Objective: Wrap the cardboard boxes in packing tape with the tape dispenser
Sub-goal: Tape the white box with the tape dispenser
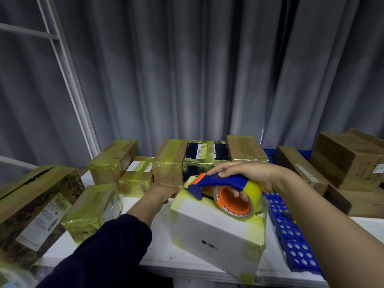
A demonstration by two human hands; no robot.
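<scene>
Low in the middle of the frame, the right hand (249, 173) curls its fingers tight round the tape dispenser (224, 183), set on the white box (207, 225), I think to pull tape across. The left hand (164, 193) steadies the box's far corner; its fingers are hidden, so I cannot tell their curl. Taped boxes (91, 210) crowd left and back, a blue tray (291, 231) sits close right, and the box's near corner meets the edge of the table (158, 246).

White table (158, 252) bears taped boxes (93, 213), perhaps blue tray (291, 231).

Boxes (169, 161) are crowding behind the white box (216, 231); a blue tray (291, 229) is hemming its right; table (160, 251) is lying bare leftward.
</scene>
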